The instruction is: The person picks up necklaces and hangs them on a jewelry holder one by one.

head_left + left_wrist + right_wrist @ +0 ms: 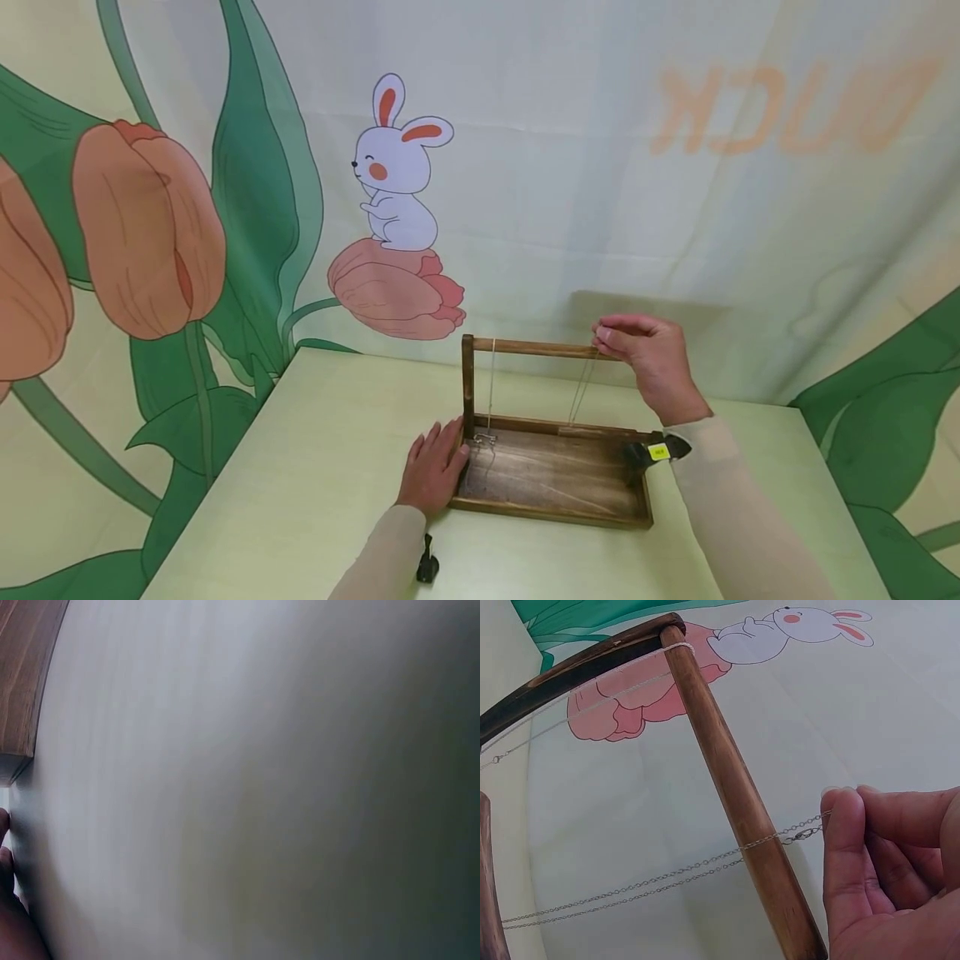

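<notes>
A dark wooden jewellery stand has a shallow tray (558,467) and a raised crossbar (727,776). Near the bar's right end, my right hand (651,362) pinches a thin silver chain necklace (667,872) between thumb and fingertips. Its two strands pass the bar and hang toward the tray, and a small clasp (804,835) shows just by the fingertips. A second necklace (491,383) loops over the bar's left end, its lower part reaching the tray. My left hand (432,467) rests with extended fingers against the tray's left end.
The stand sits on a pale table (300,500), close to its back edge. Behind rises a printed curtain (540,208) with a rabbit and tulips. A black wrist strap (427,562) is on the left sleeve, another strap (660,452) on the right.
</notes>
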Available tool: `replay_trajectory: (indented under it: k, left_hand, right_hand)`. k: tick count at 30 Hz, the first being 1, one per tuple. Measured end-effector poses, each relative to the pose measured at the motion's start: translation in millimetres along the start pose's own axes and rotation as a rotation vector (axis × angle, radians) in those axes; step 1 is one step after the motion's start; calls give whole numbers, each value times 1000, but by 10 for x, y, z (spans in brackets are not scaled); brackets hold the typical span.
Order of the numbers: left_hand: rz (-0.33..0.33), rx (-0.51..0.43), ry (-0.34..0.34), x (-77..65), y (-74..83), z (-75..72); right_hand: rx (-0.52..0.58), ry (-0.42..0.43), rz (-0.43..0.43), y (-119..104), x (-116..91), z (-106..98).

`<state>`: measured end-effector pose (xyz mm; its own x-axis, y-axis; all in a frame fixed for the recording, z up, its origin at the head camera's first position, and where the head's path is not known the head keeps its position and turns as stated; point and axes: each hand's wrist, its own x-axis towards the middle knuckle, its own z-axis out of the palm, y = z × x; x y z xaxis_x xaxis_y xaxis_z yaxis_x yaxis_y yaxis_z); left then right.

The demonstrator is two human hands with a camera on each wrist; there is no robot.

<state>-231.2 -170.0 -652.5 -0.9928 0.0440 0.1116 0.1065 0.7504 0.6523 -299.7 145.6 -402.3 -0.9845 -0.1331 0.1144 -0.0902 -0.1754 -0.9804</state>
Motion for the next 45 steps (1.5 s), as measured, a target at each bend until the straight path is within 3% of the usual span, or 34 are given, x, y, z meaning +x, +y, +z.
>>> replay_trajectory:
  k: [45]
  left_hand:
    - [2, 0, 8, -3, -11, 5]
  right_hand:
    - [-12, -10, 0, -5, 45, 149]
